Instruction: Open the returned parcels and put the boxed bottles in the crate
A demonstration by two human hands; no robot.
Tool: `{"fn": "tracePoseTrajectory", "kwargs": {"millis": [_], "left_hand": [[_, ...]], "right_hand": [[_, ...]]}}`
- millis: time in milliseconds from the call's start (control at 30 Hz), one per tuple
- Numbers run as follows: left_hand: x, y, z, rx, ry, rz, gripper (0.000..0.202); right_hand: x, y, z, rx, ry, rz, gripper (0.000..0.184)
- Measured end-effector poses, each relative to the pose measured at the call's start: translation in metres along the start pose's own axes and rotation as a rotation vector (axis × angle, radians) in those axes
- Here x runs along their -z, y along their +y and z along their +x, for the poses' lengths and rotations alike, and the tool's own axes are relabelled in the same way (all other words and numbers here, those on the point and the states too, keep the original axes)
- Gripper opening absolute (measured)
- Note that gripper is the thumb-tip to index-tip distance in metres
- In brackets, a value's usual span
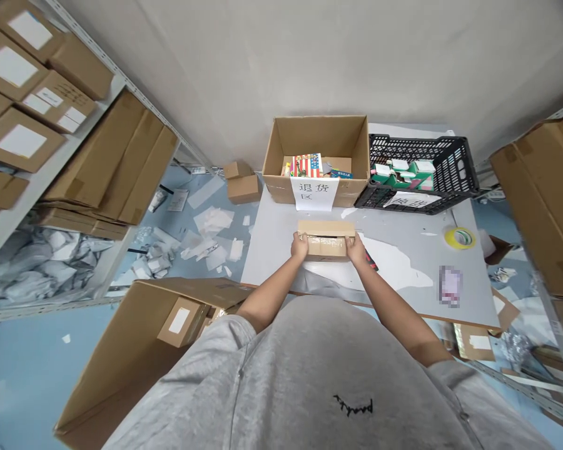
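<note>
A small brown cardboard box (327, 239) with clear tape across its top lies on the grey table (403, 275) in front of me. My left hand (299, 245) grips its left end and my right hand (356, 249) grips its right end, fingers curled over the top edges. A dark red-handled tool (371, 260) lies on the table just right of my right hand, partly hidden by it.
An open carton (317, 156) with a paper label and printed items stands at the table's back, a black crate (420, 172) of green-white packs beside it. A yellow tape roll (460, 237) lies right. A large carton (136, 350) of small boxes sits left; shelves flank both sides.
</note>
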State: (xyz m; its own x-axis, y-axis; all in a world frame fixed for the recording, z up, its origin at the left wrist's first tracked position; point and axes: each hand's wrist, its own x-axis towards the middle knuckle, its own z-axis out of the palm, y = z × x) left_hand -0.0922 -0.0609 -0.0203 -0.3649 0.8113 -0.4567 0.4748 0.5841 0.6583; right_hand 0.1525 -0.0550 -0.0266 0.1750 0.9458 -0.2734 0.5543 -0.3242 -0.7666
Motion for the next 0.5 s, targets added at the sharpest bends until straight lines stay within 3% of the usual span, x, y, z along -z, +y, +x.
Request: {"fn": "tracePoseTrajectory", "kwargs": {"millis": [100,267,500], "left_hand": [[0.005,-0.001,0.0,-0.044,0.001,0.037,0.054],[0.015,-0.011,-0.002,-0.356,0.012,0.061,0.06],[0.021,-0.023,0.009,-0.472,-0.025,0.081,0.062]], "right_hand": [[-0.001,-0.005,-0.009,-0.022,0.088,0.1,0.056],[0.006,-0.002,-0.013,0.069,0.138,0.232,0.064],[0.017,0.006,-0.012,0.124,0.145,0.019,0.062]]}}
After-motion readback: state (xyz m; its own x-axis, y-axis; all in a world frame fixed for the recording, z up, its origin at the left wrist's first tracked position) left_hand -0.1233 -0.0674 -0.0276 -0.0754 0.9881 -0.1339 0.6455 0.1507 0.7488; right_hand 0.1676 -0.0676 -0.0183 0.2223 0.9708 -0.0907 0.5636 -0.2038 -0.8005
